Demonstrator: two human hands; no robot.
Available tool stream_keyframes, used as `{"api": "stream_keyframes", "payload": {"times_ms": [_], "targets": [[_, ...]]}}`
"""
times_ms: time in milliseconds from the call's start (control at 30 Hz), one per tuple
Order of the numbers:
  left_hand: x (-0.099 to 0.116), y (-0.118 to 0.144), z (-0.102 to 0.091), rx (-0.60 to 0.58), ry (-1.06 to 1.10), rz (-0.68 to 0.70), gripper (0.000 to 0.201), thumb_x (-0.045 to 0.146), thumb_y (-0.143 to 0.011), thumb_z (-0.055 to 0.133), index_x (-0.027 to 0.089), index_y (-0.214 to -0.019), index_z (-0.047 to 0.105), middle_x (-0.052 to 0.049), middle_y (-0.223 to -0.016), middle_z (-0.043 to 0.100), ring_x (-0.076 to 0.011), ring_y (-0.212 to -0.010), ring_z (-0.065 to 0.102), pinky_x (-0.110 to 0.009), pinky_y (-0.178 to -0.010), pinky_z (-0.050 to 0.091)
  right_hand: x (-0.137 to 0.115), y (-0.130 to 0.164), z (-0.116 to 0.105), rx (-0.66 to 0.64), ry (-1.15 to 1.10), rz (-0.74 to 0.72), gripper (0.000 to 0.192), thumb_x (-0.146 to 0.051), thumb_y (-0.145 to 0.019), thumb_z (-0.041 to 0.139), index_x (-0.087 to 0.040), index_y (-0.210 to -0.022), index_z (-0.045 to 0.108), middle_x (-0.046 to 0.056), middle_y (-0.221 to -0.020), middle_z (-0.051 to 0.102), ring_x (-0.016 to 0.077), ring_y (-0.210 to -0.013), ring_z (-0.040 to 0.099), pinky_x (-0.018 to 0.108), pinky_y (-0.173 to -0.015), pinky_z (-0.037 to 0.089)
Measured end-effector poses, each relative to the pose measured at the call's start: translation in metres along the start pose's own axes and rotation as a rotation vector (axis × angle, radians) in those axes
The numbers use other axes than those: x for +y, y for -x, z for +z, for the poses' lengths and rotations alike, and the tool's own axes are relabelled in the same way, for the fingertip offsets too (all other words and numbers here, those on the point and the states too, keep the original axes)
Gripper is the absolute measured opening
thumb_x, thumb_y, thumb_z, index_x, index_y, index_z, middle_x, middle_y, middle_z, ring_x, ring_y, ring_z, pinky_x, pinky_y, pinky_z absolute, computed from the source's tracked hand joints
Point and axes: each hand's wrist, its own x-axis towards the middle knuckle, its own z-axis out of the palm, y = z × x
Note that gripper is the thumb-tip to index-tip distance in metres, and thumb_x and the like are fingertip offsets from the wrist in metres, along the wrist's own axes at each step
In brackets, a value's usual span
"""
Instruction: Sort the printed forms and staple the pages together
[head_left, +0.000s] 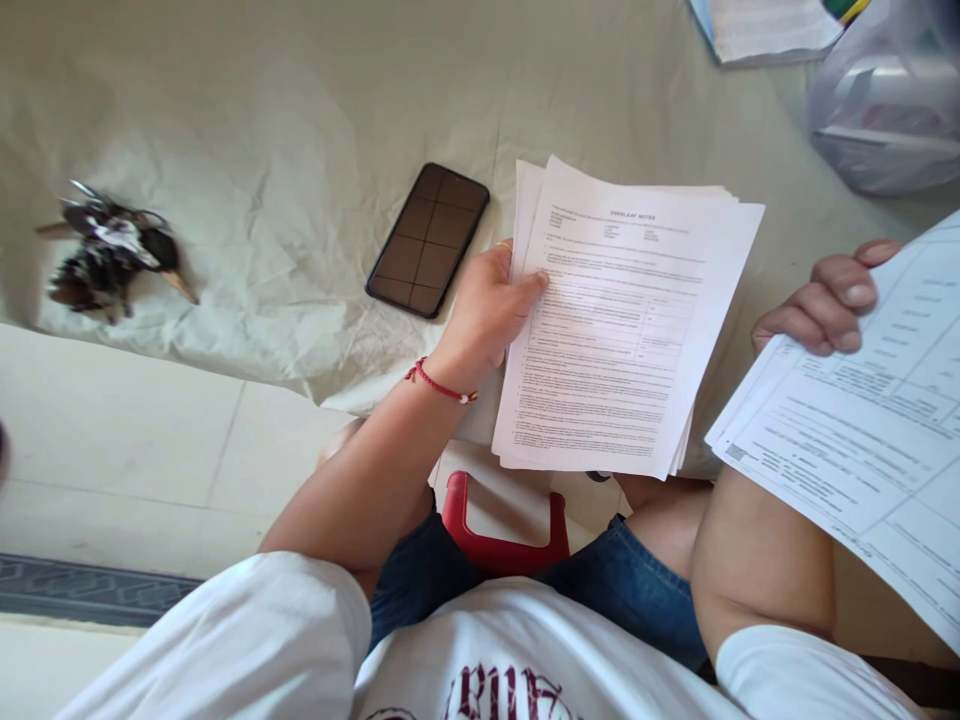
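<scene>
Nearest the camera, the person sits on a red stool (501, 540), white shirt and denim shorts filling the bottom of the view. Just beyond the stool, the left hand (487, 315) pinches a stack of papers (622, 330) by its left edge, thumb on top of the uppermost sheet, fingers hidden underneath; a red bracelet (439, 385) circles that wrist. To the right of the stack, well apart from it, the right hand (821, 305) is curled closed on a separate sheet (862, 440), fingers over its upper edge, the thumb out of sight beneath. Judgement on handling: the stack is fanned and uneven at its corners, so the thumb grip should hold firm near the edge while the other hand brings its sheet clear; squaring the edges against the surface would keep pages from slipping. The stack looks thin, white, printed with dense small text and a boxed table, a heading at the top too small to read surely; it tilts slightly, lower corners overhanging the edge of a creased cream cloth (300, 120). Left of the stack, a dark phone (428, 240) lies face up on the cloth. Farther left, a bunch of keys (112, 255). Beyond the stack, top right, more papers (772, 25) and a clear plastic bag (885, 100).
</scene>
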Motion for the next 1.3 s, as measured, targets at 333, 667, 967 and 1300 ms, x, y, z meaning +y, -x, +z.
{"api": "stream_keyframes", "payload": {"times_ms": [333,667,967,1300], "targets": [[-0.001,-0.001,-0.001,-0.003,0.009,-0.003,0.019,0.021,-0.089,0.075,0.021,-0.108,0.073,-0.014,-0.123,0.085,-0.0444,-0.150,0.070,-0.066,-0.122,0.063,0.000,-0.001,-0.002,-0.018,-0.011,0.017,0.011,-0.031,-0.104,0.064,-0.024,-0.096,0.067,-0.011,-0.065,0.049,-0.0038,-0.032,0.024,-0.001,-0.031,0.024],[-0.005,-0.005,-0.002,-0.007,-0.017,0.030,0.016,0.018,-0.091,0.068,0.019,-0.107,0.072,-0.012,-0.114,0.087,-0.0412,-0.142,0.076,-0.063,-0.115,0.068,-0.005,0.019,0.011,-0.122,0.289,-0.081,0.026,-0.025,-0.105,0.070,-0.021,-0.087,0.089,-0.006,-0.078,0.028,-0.0010,-0.051,-0.004,0.003,-0.038,0.021],[-0.008,-0.007,-0.003,-0.001,-0.011,0.039,0.012,0.018,-0.091,0.068,0.019,-0.103,0.070,-0.010,-0.110,0.086,-0.0406,-0.139,0.078,-0.060,-0.109,0.071,-0.006,0.015,0.003,-0.178,0.364,-0.087,0.028,-0.036,-0.102,0.065,-0.025,-0.093,0.089,-0.004,-0.081,0.028,0.0120,-0.063,-0.012,0.024,-0.038,0.016],[-0.008,-0.007,-0.003,0.001,-0.004,0.038,0.015,0.016,-0.092,0.069,0.019,-0.106,0.072,-0.011,-0.110,0.084,-0.0399,-0.135,0.079,-0.058,-0.108,0.071,-0.005,0.017,0.004,-0.168,0.435,-0.104,0.019,-0.039,-0.096,0.072,-0.029,-0.092,0.088,-0.003,-0.081,0.029,0.0146,-0.068,-0.013,0.030,-0.042,0.008]]}}
